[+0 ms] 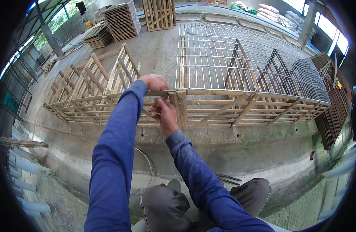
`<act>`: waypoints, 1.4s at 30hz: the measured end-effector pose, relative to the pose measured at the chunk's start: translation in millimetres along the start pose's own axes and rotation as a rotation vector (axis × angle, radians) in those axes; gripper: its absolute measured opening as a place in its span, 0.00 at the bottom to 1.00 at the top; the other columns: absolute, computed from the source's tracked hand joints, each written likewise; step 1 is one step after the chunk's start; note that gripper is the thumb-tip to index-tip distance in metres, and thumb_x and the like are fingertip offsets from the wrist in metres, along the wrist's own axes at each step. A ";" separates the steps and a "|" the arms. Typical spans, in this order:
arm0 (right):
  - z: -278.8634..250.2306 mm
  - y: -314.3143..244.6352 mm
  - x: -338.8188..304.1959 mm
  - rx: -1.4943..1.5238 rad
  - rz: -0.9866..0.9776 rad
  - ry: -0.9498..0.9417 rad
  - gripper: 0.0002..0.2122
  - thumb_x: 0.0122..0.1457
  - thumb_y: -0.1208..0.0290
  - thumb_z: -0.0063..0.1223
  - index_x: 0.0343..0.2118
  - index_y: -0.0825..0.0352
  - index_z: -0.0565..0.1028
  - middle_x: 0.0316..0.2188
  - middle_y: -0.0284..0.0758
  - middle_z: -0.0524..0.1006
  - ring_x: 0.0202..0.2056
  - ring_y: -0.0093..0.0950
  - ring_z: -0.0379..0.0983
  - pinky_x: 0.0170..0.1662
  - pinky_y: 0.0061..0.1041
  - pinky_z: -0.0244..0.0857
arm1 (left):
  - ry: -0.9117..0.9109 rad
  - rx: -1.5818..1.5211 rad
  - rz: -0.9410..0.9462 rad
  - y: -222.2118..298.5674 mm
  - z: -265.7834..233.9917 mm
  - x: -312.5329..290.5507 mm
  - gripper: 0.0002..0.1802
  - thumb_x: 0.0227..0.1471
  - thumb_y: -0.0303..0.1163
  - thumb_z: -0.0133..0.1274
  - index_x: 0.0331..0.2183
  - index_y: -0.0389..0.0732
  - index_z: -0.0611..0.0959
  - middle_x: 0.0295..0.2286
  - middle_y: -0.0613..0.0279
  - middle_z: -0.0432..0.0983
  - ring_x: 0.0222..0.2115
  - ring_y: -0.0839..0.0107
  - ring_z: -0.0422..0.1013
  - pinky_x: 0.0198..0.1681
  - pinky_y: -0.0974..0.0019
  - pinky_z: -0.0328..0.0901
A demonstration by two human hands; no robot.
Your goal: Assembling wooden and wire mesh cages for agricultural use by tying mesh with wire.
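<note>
The right grip (pixel 165 114) has its fingers curled narrow just left of the paired wooden posts (pixel 183 109); whether it pinches something thin, I cannot tell. Just above it, the left grip (pixel 155 82) bends over the top rail, its fingertips hidden, so its hold is unclear too. The step in hand looks like fastening at the posts; the next move seems to call for fine fingerwork there. The left arm reaches nearly straight; the right comes in obliquely from below, palm side turned inward. Left of both grips stands a slatted frame (pixel 85 112); right, another frame (pixel 245 110) under a wire mesh panel (pixel 247 58). Below the grips lie a wire coil (pixel 150 162) and, farther right, pliers (pixel 231 177).
</note>
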State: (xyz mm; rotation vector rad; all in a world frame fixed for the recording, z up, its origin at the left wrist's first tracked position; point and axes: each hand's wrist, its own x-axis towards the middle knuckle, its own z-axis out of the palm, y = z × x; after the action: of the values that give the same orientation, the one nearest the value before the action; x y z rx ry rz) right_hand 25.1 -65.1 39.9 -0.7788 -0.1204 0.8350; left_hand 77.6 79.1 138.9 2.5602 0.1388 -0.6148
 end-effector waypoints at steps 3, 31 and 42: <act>-3.7 4.2 7.7 0.014 -0.047 0.021 0.10 0.62 0.62 0.46 0.33 0.64 0.73 0.22 0.28 0.73 0.22 0.20 0.71 0.21 0.18 0.64 | 0.024 -0.036 0.008 2.0 3.9 1.7 0.12 0.41 0.30 0.57 0.31 0.35 0.85 0.25 0.62 0.81 0.26 0.74 0.73 0.33 0.69 0.67; -47.0 -74.9 -35.9 -0.808 -0.345 -0.121 0.12 0.55 0.67 0.52 0.24 0.72 0.77 0.15 0.33 0.72 0.15 0.24 0.66 0.20 0.27 0.61 | 0.890 -1.418 0.002 34.9 128.1 -35.5 0.04 0.49 0.23 0.53 0.30 0.32 0.78 0.21 0.57 0.77 0.16 0.73 0.72 0.17 0.72 0.68; -66.8 -96.6 -30.1 -1.631 -0.673 0.438 0.12 0.50 0.67 0.54 0.36 0.66 0.79 0.38 0.39 0.77 0.45 0.40 0.68 0.47 0.37 0.62 | 0.883 -1.422 -0.077 37.5 129.4 -26.8 0.07 0.53 0.24 0.48 0.34 0.31 0.77 0.22 0.52 0.76 0.17 0.69 0.73 0.18 0.69 0.69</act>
State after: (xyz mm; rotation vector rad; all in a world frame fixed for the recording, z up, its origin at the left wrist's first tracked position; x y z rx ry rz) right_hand 90.4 -164.9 61.7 -2.2431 -0.6694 -0.2882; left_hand 9.8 -16.8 67.7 1.2286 0.6738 0.5292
